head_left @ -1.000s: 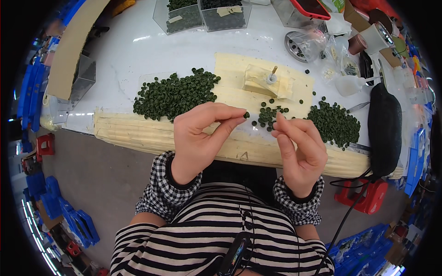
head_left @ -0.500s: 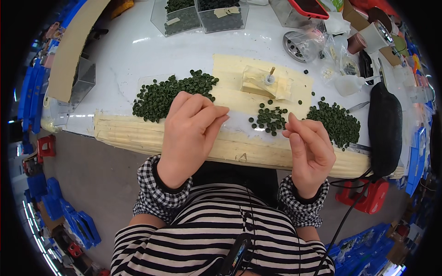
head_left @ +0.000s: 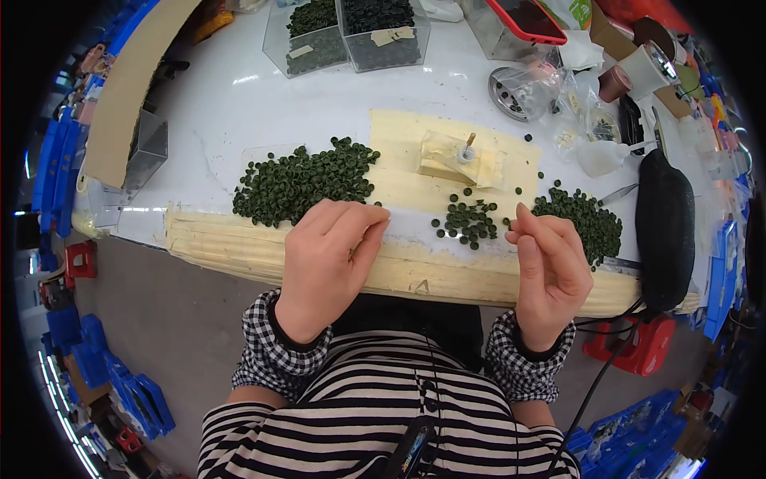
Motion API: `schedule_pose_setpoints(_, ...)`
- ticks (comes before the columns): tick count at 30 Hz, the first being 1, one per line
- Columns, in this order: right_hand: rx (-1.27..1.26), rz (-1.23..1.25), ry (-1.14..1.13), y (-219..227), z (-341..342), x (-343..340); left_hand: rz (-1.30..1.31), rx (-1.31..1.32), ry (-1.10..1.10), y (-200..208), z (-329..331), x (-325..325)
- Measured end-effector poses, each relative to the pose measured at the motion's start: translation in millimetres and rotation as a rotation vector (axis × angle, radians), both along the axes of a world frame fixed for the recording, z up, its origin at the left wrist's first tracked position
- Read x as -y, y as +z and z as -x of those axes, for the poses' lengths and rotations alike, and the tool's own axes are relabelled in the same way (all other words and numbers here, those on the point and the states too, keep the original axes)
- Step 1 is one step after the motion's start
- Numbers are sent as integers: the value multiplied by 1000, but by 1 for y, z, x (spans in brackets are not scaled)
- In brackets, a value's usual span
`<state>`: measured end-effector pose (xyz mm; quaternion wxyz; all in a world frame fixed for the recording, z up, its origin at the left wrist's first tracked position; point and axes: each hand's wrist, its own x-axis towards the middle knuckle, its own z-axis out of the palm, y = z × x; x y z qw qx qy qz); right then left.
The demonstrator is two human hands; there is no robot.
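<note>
My left hand (head_left: 325,259) is closed in a pinch, thumb against the forefinger, just in front of the large pile of small dark green button-like discs (head_left: 299,185). Whatever may be in its fingertips is too small to make out. To the right, my right hand (head_left: 556,275) is also pinched, and its fingertips hide anything they hold. It overlaps the near left side of another disc pile (head_left: 589,222). Between the hands lies a smaller loose group of discs (head_left: 471,220). Behind that group stands a block wrapped in pale tape (head_left: 451,160), with an upright brown-tipped pin (head_left: 468,146).
Two clear bins (head_left: 383,49) of dark pieces stand at the back. Right of them are a red-rimmed phone (head_left: 531,20), plastic bags and a round metal dish (head_left: 511,94). A black padded object (head_left: 666,231) and tweezers (head_left: 621,193) lie at the right. Pale tape covers the table's front edge (head_left: 383,267).
The whole view has shifted, so the table sits slightly lower. My left hand has drawn a little toward me, and my right hand has moved slightly right. Both stay pinched.
</note>
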<state>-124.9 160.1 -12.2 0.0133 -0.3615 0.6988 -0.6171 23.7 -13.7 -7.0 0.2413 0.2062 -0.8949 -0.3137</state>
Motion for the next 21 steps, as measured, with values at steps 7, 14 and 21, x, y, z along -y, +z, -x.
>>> schedule_pose_setpoints(7,-318,-148,-64,15,21,22,-486,-324,-260,-8,7,0)
schedule_pose_setpoints(14,-573,-268,-52,22,40,66,-1311,-458,-159,-10,15,-11)
schedule_pose_setpoints(21,-555,-283,8,20,43,66,-1581,-512,-243,-21,12,-5)
